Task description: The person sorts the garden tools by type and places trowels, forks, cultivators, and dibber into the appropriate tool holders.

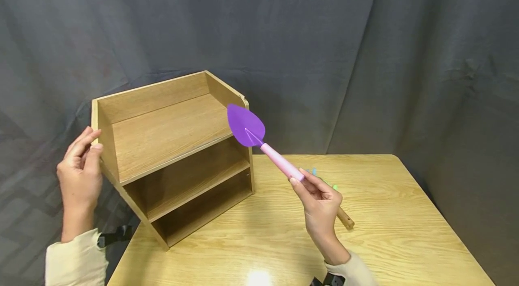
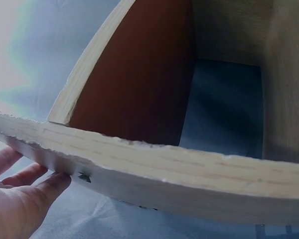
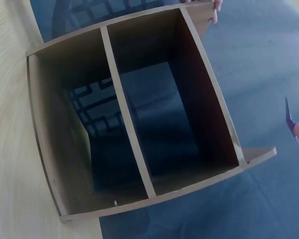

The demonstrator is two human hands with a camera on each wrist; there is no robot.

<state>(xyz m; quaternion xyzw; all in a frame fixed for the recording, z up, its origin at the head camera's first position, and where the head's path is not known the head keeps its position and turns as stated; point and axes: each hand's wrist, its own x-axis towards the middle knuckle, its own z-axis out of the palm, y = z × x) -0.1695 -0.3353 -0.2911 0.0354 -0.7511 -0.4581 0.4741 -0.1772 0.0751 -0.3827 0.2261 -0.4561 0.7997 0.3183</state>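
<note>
My right hand [image 1: 322, 214] pinches the end of a pink handle belonging to a small purple trowel [image 1: 246, 126]. Its leaf-shaped blade points up and left, overlapping the right side of a wooden shelf [image 1: 174, 119] in the head view. At the shelf's left side panel, my left hand [image 1: 79, 173] grips the upper edge with fingers and thumb. The left wrist view has fingers [image 2: 55, 184] against the panel's outer face. In the right wrist view only the trowel's thin blade [image 3: 289, 120] shows, at the right edge.
The shelf has an open top tray and two compartments below; it stands at the left of a light wooden table [image 1: 397, 232]. Behind my right hand lies a brown wooden handle [image 1: 345, 218], with small blue and green pieces [image 1: 314, 171] partly hidden. Grey curtain [image 1: 304, 52] hangs behind.
</note>
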